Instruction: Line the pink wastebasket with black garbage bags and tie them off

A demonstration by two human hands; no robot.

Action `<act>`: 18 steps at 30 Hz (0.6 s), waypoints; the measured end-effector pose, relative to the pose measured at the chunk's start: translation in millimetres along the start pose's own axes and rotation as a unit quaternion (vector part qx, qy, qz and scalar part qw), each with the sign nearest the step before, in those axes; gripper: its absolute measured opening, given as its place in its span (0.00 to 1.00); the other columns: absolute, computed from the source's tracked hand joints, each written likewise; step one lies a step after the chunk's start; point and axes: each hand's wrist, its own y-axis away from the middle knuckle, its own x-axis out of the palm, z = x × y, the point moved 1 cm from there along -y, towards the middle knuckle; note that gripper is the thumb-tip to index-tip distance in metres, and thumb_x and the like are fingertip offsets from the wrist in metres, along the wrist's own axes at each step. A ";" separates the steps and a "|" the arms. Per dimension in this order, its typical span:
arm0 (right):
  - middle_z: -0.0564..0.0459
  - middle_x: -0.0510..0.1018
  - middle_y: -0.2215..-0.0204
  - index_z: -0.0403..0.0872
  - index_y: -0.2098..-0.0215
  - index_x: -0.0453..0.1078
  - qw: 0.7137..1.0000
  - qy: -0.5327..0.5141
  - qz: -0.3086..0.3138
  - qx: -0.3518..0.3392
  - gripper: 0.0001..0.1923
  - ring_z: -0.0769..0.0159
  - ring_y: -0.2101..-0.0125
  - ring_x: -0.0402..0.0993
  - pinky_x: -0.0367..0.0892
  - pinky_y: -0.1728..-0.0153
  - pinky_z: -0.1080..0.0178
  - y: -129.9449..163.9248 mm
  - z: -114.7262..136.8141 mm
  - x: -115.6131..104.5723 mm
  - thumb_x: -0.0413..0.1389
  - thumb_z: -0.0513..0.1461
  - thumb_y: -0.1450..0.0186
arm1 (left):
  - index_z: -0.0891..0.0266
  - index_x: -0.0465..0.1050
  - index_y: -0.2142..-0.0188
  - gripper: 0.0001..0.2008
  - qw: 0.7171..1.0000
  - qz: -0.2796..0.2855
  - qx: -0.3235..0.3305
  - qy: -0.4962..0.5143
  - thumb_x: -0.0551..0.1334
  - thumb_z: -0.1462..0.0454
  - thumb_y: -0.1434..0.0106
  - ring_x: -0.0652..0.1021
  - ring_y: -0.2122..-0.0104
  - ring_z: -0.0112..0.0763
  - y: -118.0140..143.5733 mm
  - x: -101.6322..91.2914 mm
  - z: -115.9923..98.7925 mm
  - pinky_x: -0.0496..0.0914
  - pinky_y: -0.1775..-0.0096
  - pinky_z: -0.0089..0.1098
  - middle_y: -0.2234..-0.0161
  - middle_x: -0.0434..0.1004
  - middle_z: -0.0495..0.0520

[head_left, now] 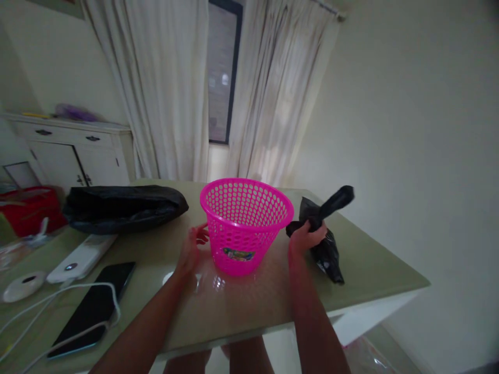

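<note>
A bright pink plastic basket (238,244) with a mesh of holes stands upright at the middle of the table. At its left side is my left hand (192,246), fingers apart and touching or nearly touching the basket wall. To the right of the basket, my right hand (307,238) is closed around a bunched black plastic bag (329,257), whose gathered end sticks up past my fingers. Another black plastic bag (125,208), its mouth spread wide, lies at the table's left. The basket's inside looks bare where it shows.
On the left of the table (268,306) lie a dark phone (95,306), a white cable (113,291), a white power bank (82,257) and a round white object (24,286). A red bag (33,210) sits at far left. The table's right edge runs near the wall.
</note>
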 end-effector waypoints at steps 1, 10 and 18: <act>0.24 0.77 0.42 0.36 0.40 0.70 0.998 -0.027 -0.043 -0.027 0.26 0.36 0.38 0.73 0.65 0.34 0.37 -12.2 14.1 -2.9 0.54 0.41 0.34 | 0.59 0.84 0.54 0.42 1.000 0.011 0.000 -0.008 0.45 0.31 0.29 0.78 0.68 0.42 1.1 0.7 -0.6 0.73 0.63 0.42 0.66 0.83 0.59; 0.35 0.76 0.50 0.35 0.40 0.72 0.862 -0.283 -0.007 -0.420 0.26 0.47 0.45 0.78 0.70 0.41 0.43 -144.9 237.2 -34.1 0.57 0.48 0.26 | 0.59 0.81 0.58 0.38 0.999 0.025 -0.030 -0.001 0.46 0.32 0.28 0.82 0.61 0.47 3.1 7.2 -4.7 0.76 0.58 0.46 0.56 0.85 0.65; 0.43 0.84 0.51 0.46 0.42 0.73 0.789 -0.042 0.355 -0.499 0.19 0.50 0.52 0.79 0.73 0.47 0.49 -88.4 316.2 35.6 0.59 0.43 0.29 | 0.61 0.81 0.59 0.45 0.998 0.033 -0.060 0.007 0.46 0.26 0.35 0.82 0.65 0.46 8.7 4.3 -8.9 0.75 0.60 0.46 0.59 0.87 0.66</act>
